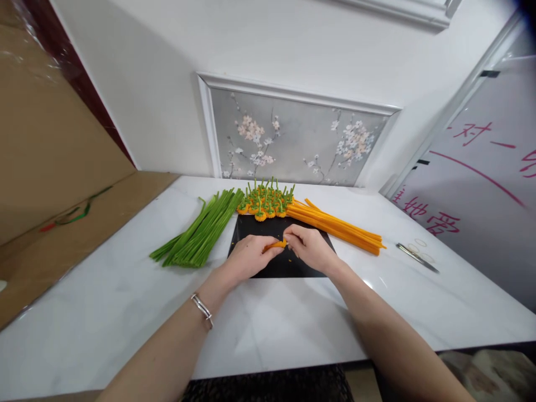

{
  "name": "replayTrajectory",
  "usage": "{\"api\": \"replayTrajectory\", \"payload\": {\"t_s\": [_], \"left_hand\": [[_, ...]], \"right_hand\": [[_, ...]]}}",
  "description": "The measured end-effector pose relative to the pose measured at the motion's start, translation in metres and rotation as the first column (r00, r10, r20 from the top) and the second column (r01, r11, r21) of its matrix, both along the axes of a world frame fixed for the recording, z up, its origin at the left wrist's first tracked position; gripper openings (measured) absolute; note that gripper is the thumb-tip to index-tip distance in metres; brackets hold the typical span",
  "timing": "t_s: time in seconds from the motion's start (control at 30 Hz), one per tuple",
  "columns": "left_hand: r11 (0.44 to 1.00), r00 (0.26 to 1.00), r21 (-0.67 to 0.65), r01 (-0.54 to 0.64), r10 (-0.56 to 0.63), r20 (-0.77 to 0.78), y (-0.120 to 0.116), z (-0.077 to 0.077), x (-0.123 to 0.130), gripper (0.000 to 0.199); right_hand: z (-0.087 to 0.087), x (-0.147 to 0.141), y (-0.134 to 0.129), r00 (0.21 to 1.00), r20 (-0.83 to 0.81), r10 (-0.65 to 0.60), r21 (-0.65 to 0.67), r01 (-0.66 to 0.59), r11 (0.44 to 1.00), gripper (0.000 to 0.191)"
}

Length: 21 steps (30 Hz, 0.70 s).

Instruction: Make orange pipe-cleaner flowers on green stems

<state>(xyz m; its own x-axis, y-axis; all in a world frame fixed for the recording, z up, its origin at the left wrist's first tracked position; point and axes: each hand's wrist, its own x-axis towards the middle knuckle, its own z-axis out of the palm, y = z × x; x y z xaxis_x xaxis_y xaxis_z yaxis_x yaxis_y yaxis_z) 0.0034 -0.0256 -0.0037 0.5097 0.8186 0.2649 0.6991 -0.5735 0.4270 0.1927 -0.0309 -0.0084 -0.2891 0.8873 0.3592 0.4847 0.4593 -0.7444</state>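
- The left hand (253, 254), at the centre of the frame, pinches a short orange fuzzy piece (275, 245) between thumb and fingers; the fingers hide part of it.
- The right hand (309, 245), just right of centre, has its thumb and fingertips closed on the right end of the same piece, so the piece spans the small gap between the two hands.
- A silver bracelet (202, 311) circles the left wrist, at the lower left of centre.
- Beneath the hands lies a black mat (272, 271), partly covered by them, with a few tiny orange bits on it.
- Directly beyond the hands, at the upper middle of the tabletop (276, 329), orange pieces with green tops and upright green stems crowd together in a cluster (268, 202), bordering the mat's far edge.
- Left of the mat, a bundle of green fuzzy sticks (199, 234) lies slanted, its upper end near the cluster.
- To the right, a bundle of orange fuzzy sticks (339, 226) runs from the cluster toward the right of the frame, passing behind the right hand.
- Farther right, a slim metal tool (417, 258) lies beside thin pale loops (420, 243).
- A floral panel (293, 137) fills the upper middle behind; a whiteboard (481, 167) with red writing stands at the right, and brown cardboard (54, 128) at the left.
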Motion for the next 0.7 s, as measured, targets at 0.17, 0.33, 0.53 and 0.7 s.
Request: {"api": "replayTrajectory", "payload": {"t_s": [0.17, 0.33, 0.53, 0.7], "left_hand": [[0.993, 0.995, 0.075, 0.093, -0.097, 0.040, 0.001, -0.004, 0.002, 0.021], [0.976, 0.988, 0.151, 0.154, -0.150, -0.034, -0.003, -0.003, 0.004, 0.019], [0.993, 0.996, 0.108, 0.041, -0.049, 0.078, -0.010, 0.003, 0.007, 0.025], [0.984, 0.945, 0.016, 0.178, -0.176, 0.276, -0.011, 0.008, 0.008, 0.027]], "right_hand": [[0.001, 0.002, 0.000, 0.997, -0.073, 0.032, -0.155, -0.043, 0.987, 0.017], [-0.002, 0.010, 0.006, 0.967, -0.233, 0.106, -0.439, -0.201, 0.876, 0.025], [-0.008, 0.016, 0.013, 0.885, -0.456, 0.100, -0.558, -0.371, 0.742, 0.032], [-0.008, 0.017, 0.009, 0.836, -0.531, 0.140, -0.548, -0.465, 0.696, 0.032]]}}
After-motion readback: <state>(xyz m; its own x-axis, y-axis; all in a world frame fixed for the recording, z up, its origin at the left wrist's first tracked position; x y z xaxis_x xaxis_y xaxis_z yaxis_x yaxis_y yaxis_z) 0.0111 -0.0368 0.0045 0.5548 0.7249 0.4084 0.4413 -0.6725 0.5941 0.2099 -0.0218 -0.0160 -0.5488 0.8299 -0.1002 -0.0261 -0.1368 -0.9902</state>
